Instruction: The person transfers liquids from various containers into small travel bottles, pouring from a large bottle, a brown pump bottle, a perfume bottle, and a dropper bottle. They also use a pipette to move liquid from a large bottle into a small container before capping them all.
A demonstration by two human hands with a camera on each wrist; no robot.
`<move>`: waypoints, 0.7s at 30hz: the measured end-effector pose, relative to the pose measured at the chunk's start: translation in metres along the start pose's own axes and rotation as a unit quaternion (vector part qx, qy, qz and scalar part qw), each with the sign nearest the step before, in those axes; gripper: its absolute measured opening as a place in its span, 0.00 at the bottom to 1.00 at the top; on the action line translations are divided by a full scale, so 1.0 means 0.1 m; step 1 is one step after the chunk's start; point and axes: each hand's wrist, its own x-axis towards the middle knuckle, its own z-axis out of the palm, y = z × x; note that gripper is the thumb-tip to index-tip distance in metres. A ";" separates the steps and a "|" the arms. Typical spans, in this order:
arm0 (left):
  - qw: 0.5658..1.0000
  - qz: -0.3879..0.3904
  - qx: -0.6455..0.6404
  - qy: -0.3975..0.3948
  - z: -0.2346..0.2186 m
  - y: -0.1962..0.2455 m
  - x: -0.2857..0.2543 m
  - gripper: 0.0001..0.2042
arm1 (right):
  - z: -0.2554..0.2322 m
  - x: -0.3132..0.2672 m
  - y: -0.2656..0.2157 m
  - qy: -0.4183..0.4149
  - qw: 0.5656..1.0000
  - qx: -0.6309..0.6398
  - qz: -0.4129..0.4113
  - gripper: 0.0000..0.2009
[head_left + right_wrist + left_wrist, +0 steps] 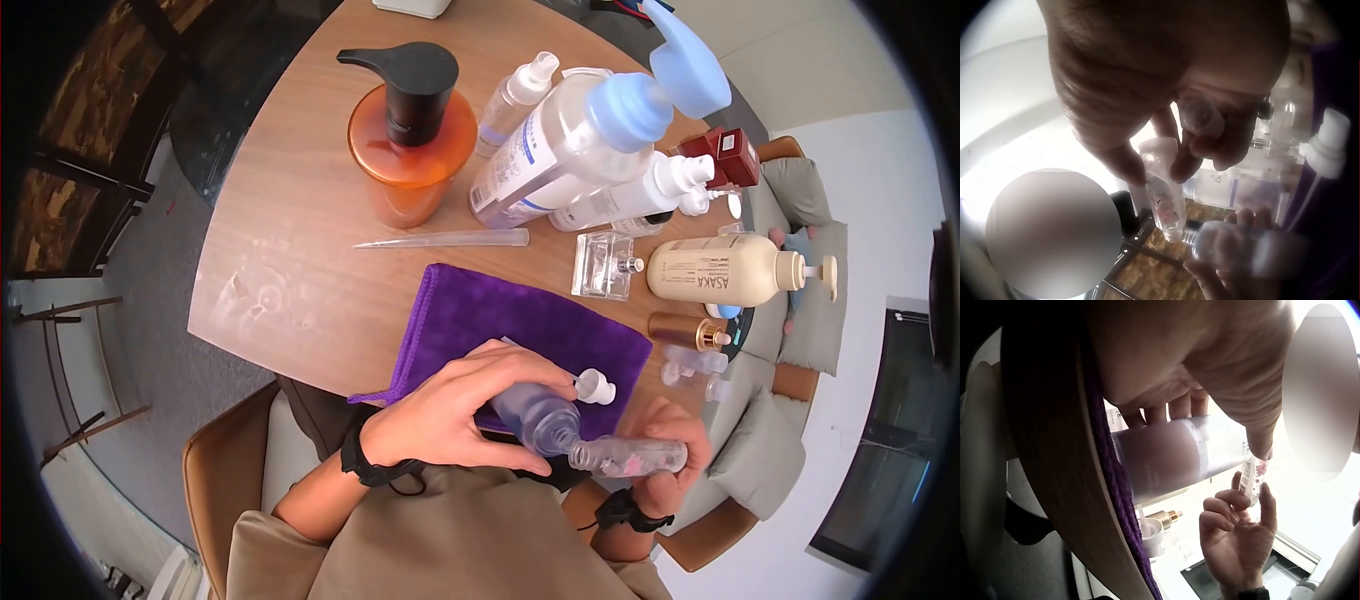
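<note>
My left hand grips a translucent bluish bottle, tilted with its uncapped neck toward the right. Facing it is the open mouth of a small clear bottle with pink flower print, which my right hand holds between thumb and fingers. In the right wrist view the two necks meet, mouth to mouth. A small translucent cap-like piece is tucked in the right hand's curled fingers. Both bottles are over the near edge of a purple cloth. On that cloth lies a white spray pump head with a thin tube.
Behind the cloth stand an orange bottle with black pump, a large clear bottle with blue pump, and a white spray bottle. A pointed clear tube, square glass bottle and cream ASAKA bottle lie nearer.
</note>
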 end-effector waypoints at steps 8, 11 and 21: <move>1.000 0.012 0.006 -0.005 -0.01 0.01 0.01 0.36 | -0.03 0.03 -0.05 -0.014 0.997 -0.079 -0.017 0.27; 1.000 0.018 0.003 -0.005 -0.01 0.00 0.01 0.36 | -0.07 0.01 -0.05 -0.027 0.995 -0.091 -0.032 0.26; 0.999 0.034 0.000 -0.005 -0.01 -0.02 0.00 0.37 | -0.09 0.09 -0.13 -0.081 0.986 -0.115 -0.085 0.25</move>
